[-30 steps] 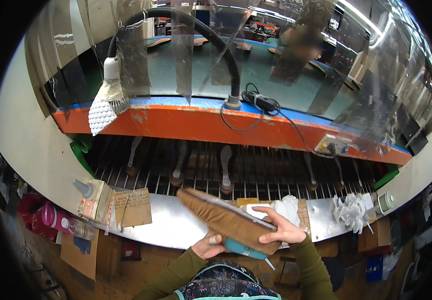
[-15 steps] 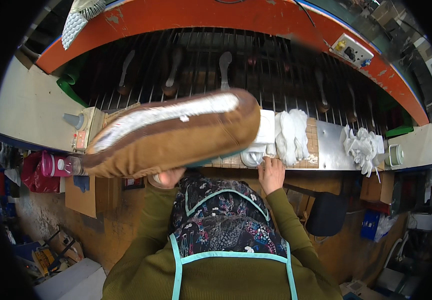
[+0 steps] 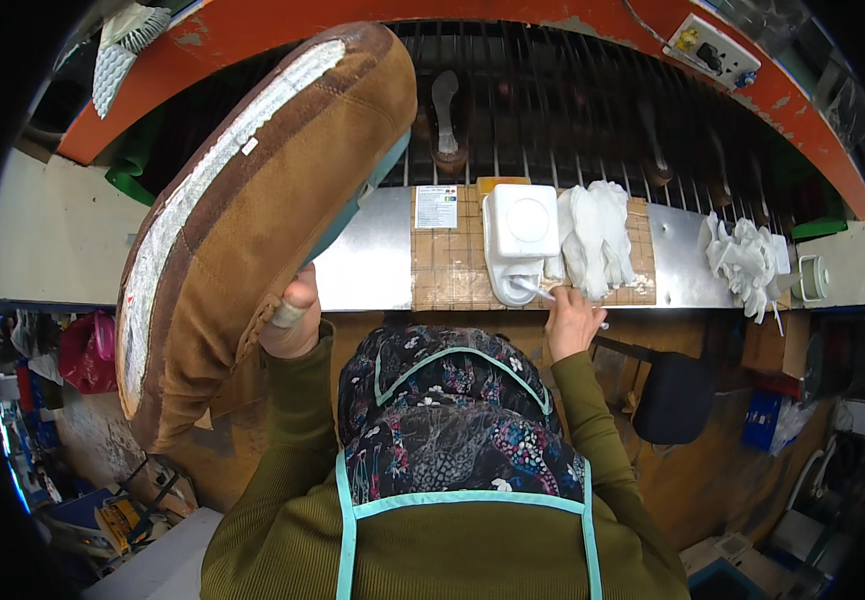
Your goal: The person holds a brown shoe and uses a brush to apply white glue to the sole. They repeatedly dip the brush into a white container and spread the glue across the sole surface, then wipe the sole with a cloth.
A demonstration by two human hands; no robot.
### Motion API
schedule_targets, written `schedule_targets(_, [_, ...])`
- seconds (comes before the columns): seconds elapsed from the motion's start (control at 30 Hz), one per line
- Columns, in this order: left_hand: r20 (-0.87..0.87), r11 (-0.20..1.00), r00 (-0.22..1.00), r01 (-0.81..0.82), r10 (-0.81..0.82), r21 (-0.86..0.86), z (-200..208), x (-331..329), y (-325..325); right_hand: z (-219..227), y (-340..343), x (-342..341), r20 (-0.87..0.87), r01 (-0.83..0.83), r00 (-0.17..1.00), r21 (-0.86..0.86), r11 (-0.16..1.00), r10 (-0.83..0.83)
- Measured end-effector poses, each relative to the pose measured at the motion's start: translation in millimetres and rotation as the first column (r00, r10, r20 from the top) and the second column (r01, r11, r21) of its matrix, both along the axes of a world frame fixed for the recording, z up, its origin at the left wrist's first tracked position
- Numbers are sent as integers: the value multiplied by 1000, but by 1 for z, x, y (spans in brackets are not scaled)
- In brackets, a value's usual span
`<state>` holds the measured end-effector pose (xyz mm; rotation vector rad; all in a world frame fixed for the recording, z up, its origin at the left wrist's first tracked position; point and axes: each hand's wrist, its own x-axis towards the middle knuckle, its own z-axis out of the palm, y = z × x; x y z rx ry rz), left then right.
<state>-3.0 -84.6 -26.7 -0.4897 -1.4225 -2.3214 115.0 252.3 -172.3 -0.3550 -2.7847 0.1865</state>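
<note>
My left hand [image 3: 292, 320] holds a large brown suede shoe upper [image 3: 242, 220] on a last, lifted close to the camera, its pale bottom turned up and left. My right hand [image 3: 570, 320] reaches to the bench edge and grips a thin brush [image 3: 542, 292] whose tip rests at a white plastic glue container [image 3: 517, 235]. That container stands on a tan gridded mat [image 3: 452, 260], next to a pair of white gloves [image 3: 597, 235].
A metal bench [image 3: 372, 265] runs across, with a black barred rack [image 3: 572, 110] and an orange machine frame [image 3: 512, 15] behind it. Crumpled white cloth [image 3: 742, 260] and a tape roll [image 3: 810, 278] lie at the right. A red bag [image 3: 87, 350] hangs lower left.
The shoe has swung from lying level across the view to standing steeply at the left, nearer the camera. My right hand stays at the container, now with the brush.
</note>
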Motion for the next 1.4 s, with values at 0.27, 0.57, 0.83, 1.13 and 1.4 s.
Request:
schedule_targets(0.27, [-4,1000,1000,20,-20,-14,-6,-8,17,-5,4,-8,-76,-46,996,46,998,50])
schedule_targets(0.57, [-123,967,992,-68,38,-245,-10,-6,36,-3,16,6,204,173,974,-405,898,-96])
schedule_targets(0.83, [-219,920,974,-31,-61,-392,10,-9,65,23,23,10,50,39,994,-992,116,96])
schedule_targets(1.13, [-142,965,981,91,-128,-245,-42,-43,87,220,-65,-4,-644,-457,764,-505,732,33])
schedule_targets(1.4, [-813,780,565,-568,137,-263,9,-30,79,210,-97,-14,-566,-548,822,-762,345,54])
